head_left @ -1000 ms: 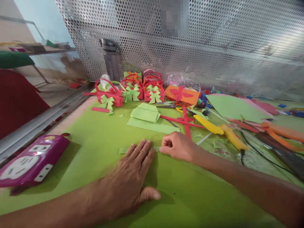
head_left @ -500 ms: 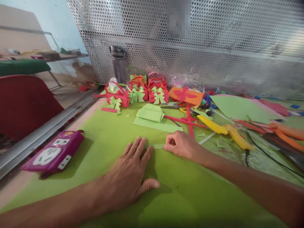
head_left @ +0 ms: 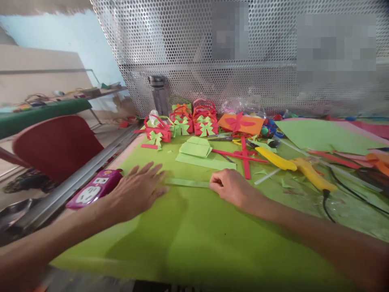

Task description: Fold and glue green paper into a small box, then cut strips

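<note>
A narrow light green paper strip [head_left: 190, 183] lies across the green tabletop. My right hand [head_left: 232, 187] is closed in a pinch on the strip's right end. Beyond the strip's left end, my left hand [head_left: 138, 188] is raised a little with its fingers spread, slightly blurred and holding nothing. Just behind the strip sits a folded light green paper piece [head_left: 195, 147], with a wider green paper band [head_left: 206, 161] in front of it. Red paper strips [head_left: 245, 158] lie crossed to the right of these.
Small red paper bags with green bows [head_left: 158, 132] stand at the back beside a grey bottle [head_left: 159, 97]. A yellow glue gun [head_left: 310, 172] with its cord and a yellow-handled cutter [head_left: 273, 158] lie right. A purple power strip [head_left: 95, 188] sits at the left edge.
My left hand has lifted off the strip and moved left, uncovering it. My right hand keeps its pinch at the right end. The camera view has tilted up and turned left.
</note>
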### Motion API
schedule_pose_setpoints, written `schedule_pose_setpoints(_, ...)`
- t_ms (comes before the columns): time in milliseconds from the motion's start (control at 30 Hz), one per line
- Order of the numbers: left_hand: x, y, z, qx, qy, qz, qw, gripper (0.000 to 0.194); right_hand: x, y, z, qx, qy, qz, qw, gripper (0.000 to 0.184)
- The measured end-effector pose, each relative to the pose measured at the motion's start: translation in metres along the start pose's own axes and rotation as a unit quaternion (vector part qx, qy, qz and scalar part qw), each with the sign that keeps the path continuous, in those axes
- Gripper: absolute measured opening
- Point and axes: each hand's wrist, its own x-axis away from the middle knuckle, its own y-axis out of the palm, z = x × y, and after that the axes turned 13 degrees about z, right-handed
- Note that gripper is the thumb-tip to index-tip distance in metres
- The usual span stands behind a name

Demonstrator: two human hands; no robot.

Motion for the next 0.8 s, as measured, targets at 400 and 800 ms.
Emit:
schedule_pose_setpoints(400, -0.091, 0.028, 0.054, 0.339, -0.272, -0.375, 0.819, 0.042, -0.003, -0.002, 0.004, -0.011, -0.015, -0.022, 1.0, 0.018)
schedule_pose_setpoints(800, -0.092, 0.025, 0.053, 0.316, -0.328, -0.399, 0.796, 0.036, -0.001, 0.003, 0.009, -0.017, -0.022, -0.012, 1.0, 0.016)
